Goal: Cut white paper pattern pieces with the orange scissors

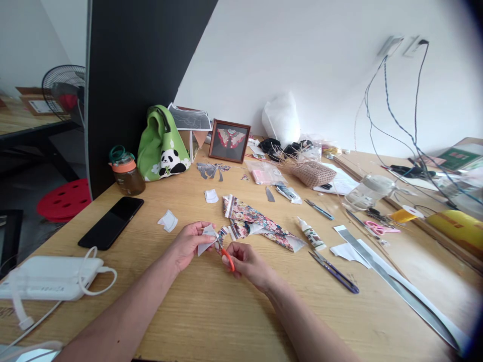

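Between thumb and fingers, my left hand (190, 244) pinches a small white paper piece (206, 240). My right hand (245, 261) is closed around the orange handles of small scissors (228, 259). Their blades meet the right edge of the paper, where a scrap of patterned fabric (223, 234) also shows. Just behind my hands lies a folded floral fabric (260, 221) with a striped border. Two cut paper pieces rest nearby, a white one (211, 196) and another (168, 220) further left.
A black phone (111, 222) and white power bank (53, 277) lie left. Thread snips (334, 271), a glue bottle (311, 234) and long grey strips (396, 286) lie right. Behind stand a drink bottle (127, 173), a green panda bag (160, 146) and a framed piece (230, 141).
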The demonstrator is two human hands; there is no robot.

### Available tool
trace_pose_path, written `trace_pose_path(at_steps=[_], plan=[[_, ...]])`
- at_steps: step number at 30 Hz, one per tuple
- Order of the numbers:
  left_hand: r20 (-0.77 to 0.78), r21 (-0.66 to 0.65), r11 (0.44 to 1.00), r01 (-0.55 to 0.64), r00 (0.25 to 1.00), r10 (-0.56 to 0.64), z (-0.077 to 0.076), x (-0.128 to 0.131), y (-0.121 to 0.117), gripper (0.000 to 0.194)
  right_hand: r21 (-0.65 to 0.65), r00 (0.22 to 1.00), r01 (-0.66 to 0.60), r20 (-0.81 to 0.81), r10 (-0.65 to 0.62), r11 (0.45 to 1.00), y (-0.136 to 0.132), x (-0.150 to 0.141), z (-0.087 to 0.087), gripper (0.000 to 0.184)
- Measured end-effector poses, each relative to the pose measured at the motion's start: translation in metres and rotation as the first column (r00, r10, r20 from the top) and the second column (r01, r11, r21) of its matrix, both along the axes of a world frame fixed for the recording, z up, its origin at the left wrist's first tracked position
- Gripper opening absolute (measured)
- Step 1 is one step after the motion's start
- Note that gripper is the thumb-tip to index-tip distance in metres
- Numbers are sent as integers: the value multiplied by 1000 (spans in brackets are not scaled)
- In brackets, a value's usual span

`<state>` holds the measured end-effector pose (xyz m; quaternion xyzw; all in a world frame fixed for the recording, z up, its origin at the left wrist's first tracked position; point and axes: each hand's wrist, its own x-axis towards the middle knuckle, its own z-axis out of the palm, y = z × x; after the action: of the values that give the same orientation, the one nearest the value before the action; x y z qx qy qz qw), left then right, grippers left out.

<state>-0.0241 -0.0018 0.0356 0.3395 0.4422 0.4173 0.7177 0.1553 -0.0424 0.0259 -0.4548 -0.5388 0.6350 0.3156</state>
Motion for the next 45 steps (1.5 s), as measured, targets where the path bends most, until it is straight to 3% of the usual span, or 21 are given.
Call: trace_pose_path(at_steps=[27,45], plan=[[19,18,1000,-16,1000,15,-2,-1,1,42,-16,1000,-8,-23,8,1000,1,2,-4,45],[-22,5,999,39,999,-39,-4,-3,1,46,-70,988,-68,-145,57,995,1,4,-7,40]])
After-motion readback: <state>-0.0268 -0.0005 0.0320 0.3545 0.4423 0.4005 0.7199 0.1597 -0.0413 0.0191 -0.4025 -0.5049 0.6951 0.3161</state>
